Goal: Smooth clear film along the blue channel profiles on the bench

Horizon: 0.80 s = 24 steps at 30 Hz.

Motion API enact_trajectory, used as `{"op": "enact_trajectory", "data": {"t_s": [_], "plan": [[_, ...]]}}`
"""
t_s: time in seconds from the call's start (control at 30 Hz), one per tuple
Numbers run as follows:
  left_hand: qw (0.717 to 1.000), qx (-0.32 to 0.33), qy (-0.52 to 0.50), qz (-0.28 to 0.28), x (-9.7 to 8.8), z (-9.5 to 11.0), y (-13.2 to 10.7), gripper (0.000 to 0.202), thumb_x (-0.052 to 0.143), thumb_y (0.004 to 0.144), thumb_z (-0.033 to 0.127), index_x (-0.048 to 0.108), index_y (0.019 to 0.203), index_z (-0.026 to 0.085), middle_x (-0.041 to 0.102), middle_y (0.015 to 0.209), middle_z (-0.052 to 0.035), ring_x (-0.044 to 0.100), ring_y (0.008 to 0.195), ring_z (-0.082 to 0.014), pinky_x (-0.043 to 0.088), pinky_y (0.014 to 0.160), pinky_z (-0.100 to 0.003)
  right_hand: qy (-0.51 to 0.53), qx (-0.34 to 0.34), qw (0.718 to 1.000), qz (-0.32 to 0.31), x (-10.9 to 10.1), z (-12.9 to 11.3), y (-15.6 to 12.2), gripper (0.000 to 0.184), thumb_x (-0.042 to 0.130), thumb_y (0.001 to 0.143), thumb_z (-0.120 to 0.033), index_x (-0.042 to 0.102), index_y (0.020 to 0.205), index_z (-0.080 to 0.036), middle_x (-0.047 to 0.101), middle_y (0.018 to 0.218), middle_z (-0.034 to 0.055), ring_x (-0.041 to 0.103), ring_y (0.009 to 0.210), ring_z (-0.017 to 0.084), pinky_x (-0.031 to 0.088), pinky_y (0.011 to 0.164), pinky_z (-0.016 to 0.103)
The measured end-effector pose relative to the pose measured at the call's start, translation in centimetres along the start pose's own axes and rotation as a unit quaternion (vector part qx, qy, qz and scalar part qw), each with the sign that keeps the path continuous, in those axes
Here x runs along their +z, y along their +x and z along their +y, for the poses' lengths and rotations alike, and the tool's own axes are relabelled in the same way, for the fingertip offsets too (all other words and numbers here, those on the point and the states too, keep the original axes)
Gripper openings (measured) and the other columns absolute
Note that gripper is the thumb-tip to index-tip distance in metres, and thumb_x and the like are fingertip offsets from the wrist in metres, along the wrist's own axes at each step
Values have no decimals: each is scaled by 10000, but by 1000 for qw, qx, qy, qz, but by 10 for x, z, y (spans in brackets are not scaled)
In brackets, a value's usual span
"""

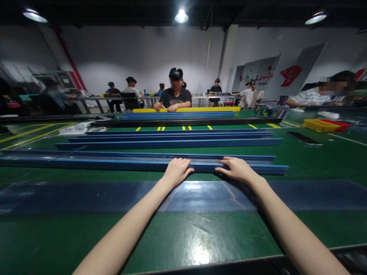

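Note:
A long blue plastic channel (120,165) lies across the green table in front of me, with a raised rim along its near and far sides. My left hand (178,170) grips its near rim, fingers curled over the top and thumb on my side. Farther along to the right, my right hand (234,168) holds the same rim in a similar way, its thumb pointing inward. Some fingertips are hidden behind the rim. Under my forearms a clear, glossy plastic strip (200,196) lies flat on the table, nearer to me than the channel.
More blue strips (172,143) lie parallel behind the channel, then a black bar (177,122). A phone (304,138) and a yellow tray (320,125) sit at the right. Across the table, a person (175,97) has both hands at a yellow strip (200,109). Other people sit farther back.

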<state>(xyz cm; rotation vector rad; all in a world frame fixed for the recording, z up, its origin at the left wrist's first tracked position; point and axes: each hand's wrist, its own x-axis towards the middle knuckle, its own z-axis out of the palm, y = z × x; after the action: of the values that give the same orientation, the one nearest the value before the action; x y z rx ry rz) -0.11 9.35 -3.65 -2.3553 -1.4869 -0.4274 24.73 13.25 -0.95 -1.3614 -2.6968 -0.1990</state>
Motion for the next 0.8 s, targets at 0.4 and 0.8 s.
{"op": "enact_trajectory", "data": {"t_s": [0.4,0.8], "plan": [[1000,3,-5,2,-1,0,0,249,438,855,409,528,846,177,626,823,-37,557,782,-183,343,654,-287,0,0,1000,1,0,-1,0,455,339,833,-524,641,884,-188,619,847,73,588,764,193,367,628,254],[999,-14,-5,35,4,1,-2,261,478,831,421,475,895,168,623,815,-46,570,780,-189,345,683,-297,70,-24,996,43,2,-7,1,311,436,803,-426,554,940,-174,611,952,84,558,879,204,381,716,268]]}}
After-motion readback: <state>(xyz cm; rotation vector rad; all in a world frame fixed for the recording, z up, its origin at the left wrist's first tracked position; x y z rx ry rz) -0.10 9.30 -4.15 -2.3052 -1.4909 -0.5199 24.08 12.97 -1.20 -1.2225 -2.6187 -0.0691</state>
